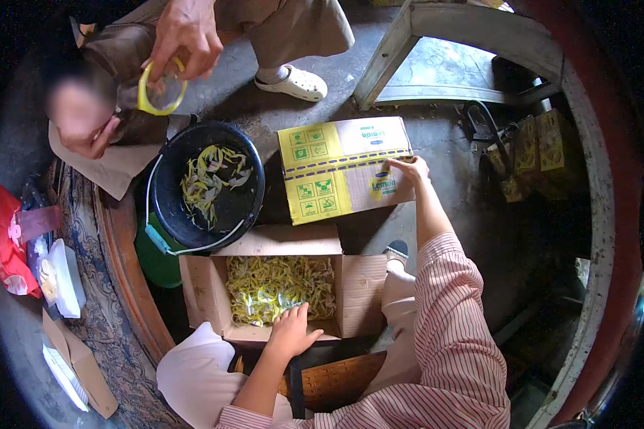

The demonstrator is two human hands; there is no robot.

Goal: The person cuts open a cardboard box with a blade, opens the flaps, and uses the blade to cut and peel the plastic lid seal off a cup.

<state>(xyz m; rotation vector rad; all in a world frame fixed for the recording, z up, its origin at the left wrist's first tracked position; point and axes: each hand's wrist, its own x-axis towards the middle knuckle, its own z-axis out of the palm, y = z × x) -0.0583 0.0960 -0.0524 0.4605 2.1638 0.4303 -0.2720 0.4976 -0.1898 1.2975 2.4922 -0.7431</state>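
My left hand point(290, 331) is over the near edge of an open cardboard box point(204, 292), its fingers apart and holding nothing. Inside lies a heap of thin yellow wrapper-like strips point(279, 282), with a shiny clear patch just beyond my fingertips. My right hand point(410, 170) reaches forward to a yellow carton point(318, 168) marked "Lemon". Its fingers close on the carton's right edge, partly hiding one another. Left of the carton stands a black bucket point(254, 171) with more strips in it.
Another person's hand point(189, 39) holds a yellow-rimmed ring-shaped object point(166, 107) above the bucket. That person's shoe point(293, 82) is behind the carton. Boxes point(540, 143) stand at right beneath a wooden frame point(587, 236). A white container point(66, 279) and red bag point(8, 239) lie at left.
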